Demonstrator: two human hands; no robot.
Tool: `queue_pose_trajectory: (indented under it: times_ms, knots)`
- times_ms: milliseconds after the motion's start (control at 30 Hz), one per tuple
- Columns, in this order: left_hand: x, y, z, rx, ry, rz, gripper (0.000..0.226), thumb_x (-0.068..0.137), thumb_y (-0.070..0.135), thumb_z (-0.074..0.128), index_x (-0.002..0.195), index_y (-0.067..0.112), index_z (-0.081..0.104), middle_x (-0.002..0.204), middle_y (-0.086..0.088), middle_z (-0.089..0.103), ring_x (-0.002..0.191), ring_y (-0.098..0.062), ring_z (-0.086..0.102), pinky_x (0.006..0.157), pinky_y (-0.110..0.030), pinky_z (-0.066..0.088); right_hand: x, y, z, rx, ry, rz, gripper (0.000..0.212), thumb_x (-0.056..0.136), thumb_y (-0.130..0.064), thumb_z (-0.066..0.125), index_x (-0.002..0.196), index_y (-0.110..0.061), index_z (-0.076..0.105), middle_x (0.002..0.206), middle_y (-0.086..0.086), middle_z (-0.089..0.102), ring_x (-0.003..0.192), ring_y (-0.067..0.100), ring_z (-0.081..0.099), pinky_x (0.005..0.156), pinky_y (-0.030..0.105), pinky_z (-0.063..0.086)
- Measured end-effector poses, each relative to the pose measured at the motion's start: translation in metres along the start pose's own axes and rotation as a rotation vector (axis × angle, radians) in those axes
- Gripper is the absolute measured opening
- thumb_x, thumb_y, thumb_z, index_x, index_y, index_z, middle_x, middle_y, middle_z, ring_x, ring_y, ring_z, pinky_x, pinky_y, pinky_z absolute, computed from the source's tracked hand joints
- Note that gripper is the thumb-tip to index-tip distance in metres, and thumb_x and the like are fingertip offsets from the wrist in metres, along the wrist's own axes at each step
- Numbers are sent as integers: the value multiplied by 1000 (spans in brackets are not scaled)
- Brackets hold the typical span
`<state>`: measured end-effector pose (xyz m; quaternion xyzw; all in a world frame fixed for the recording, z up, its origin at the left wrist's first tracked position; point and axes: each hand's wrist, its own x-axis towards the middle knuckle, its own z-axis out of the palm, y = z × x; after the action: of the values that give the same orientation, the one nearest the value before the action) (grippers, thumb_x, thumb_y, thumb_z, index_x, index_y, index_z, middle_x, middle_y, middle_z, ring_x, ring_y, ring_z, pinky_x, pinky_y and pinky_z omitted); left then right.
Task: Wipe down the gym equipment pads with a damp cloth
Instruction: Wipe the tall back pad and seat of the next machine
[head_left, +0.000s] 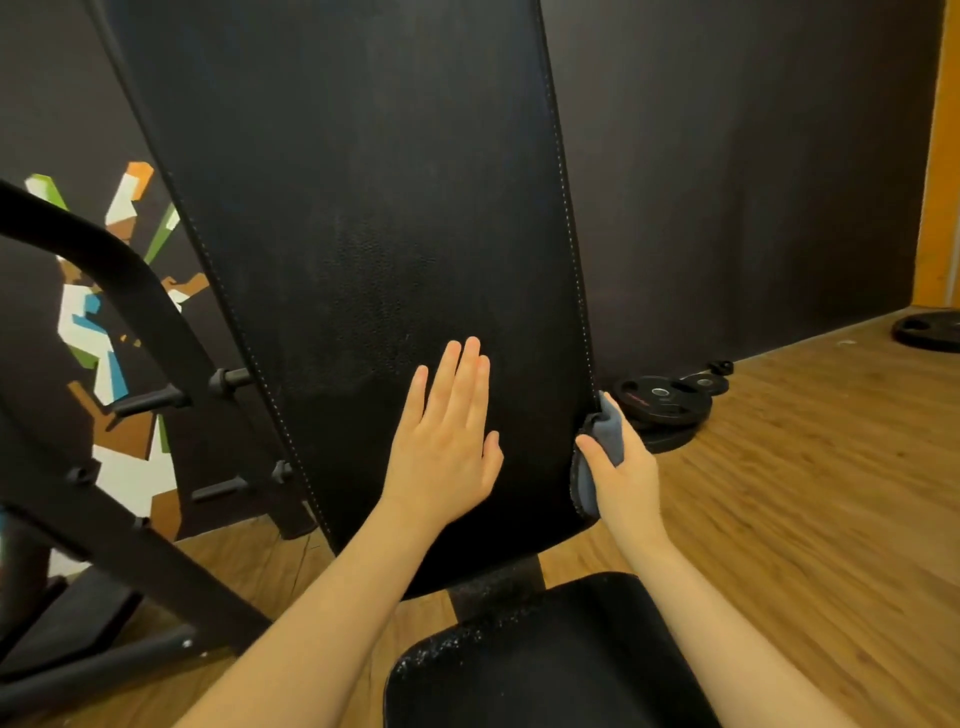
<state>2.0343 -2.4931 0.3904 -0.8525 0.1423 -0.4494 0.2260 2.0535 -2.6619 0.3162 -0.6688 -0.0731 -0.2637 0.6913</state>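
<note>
A: What's the step in hand here?

B: Wiping the side edge of the tall black stitched vinyl back pad (374, 218), which fills the centre of the frame. The right hand (626, 475) grips a bunched grey-blue damp cloth (597, 452), fingers and thumb curled round it, pressed against the pad's right edge at centre right.

A: And the other hand?

B: The left hand (447, 441) lies flat on the pad's face, fingers straight and together, holding nothing. I'd judge it's bracing the pad.

A: How to do it well?

B: Keep the cloth wrapped over the seam so it catches both the face and the side, and draw it along the line of stitching in one run. The dull, scuffed patch above the left hand probably wants another pass.

A: What else needs wiping?

B: The black padded seat (545, 665) at lower centre carries pale specks near its front and looks undone.

A: The room?

B: Wood-plank floor (805, 519) at right, a dark wall (727, 182) behind, black weight plates (662, 402) lying on the floor at centre right. A black steel frame (119, 322) crosses the left, with a colourful angular mural (104, 338) behind it.
</note>
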Motion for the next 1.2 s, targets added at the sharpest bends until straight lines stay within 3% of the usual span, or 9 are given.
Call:
queue_pose_trajectory:
  times_ms: [167, 367, 533, 667, 800, 900, 1000, 1067, 1200]
  knots:
    - [0, 0, 6, 21, 13, 5, 82, 81, 37, 55, 144, 0, 18, 152, -20, 26, 141, -32, 17, 113, -45, 8, -28, 39, -5, -88, 28, 154, 44, 90, -11, 56, 134, -12, 48, 125, 6, 58, 118, 21, 52, 92, 22, 36]
    - [-2, 1, 5, 11, -2, -8, 80, 82, 37, 54, 144, 0, 19, 153, -19, 27, 142, -31, 16, 113, -44, 7, -21, 30, -18, -77, 4, 143, 36, 91, -9, 55, 126, -11, 54, 110, 2, 60, 106, 15, 56, 84, 21, 38]
    - [-2, 1, 5, 18, -2, -4, 80, 83, 38, 49, 145, 1, 15, 153, -19, 26, 142, -31, 15, 114, -44, 7, -15, 19, -2, 18, 19, 87, 49, 93, -11, 52, 139, -20, 39, 127, -11, 48, 116, 3, 44, 86, 3, 35]
    - [-3, 1, 7, 44, 6, -14, 80, 83, 39, 46, 145, 1, 14, 154, -18, 25, 142, -31, 15, 114, -45, 8, -37, 41, 10, 122, 129, 268, 40, 94, -16, 51, 133, -18, 45, 123, -3, 55, 112, 12, 52, 92, 18, 43]
    - [-2, 2, 4, 37, -18, -16, 81, 84, 39, 48, 146, 1, 13, 154, -17, 24, 143, -30, 16, 114, -44, 9, -61, 52, 25, 281, 144, 676, 40, 93, -28, 53, 125, -4, 50, 121, 18, 58, 111, 34, 55, 101, 47, 41]
    - [-2, 1, -2, 7, -60, -19, 82, 84, 39, 54, 147, 1, 17, 155, -17, 24, 144, -31, 18, 113, -44, 10, -73, 48, 34, 368, 137, 791, 45, 91, -35, 55, 124, -5, 51, 115, 18, 59, 107, 34, 57, 96, 45, 44]
    - [-4, -4, -13, -29, -93, 36, 80, 88, 38, 52, 150, 4, 14, 158, -16, 14, 146, -30, 12, 114, -42, 4, -67, 40, 23, 569, 223, 776, 25, 92, -27, 54, 108, -7, 53, 89, 10, 61, 79, 22, 60, 71, 32, 53]
    - [-14, -10, -15, -41, -121, 67, 78, 92, 39, 49, 150, 6, 10, 159, -14, 8, 147, -28, 6, 114, -42, 0, -58, 37, 18, 653, 318, 788, 32, 93, -27, 54, 118, -6, 50, 94, 8, 60, 85, 22, 61, 78, 35, 51]
    - [-47, -20, -5, -32, -137, 54, 86, 79, 36, 67, 144, 3, 22, 153, -17, 29, 142, -31, 25, 115, -46, 14, -66, 27, 52, 615, 380, 859, 47, 93, -30, 54, 131, -4, 44, 119, 13, 56, 111, 30, 54, 95, 38, 40]
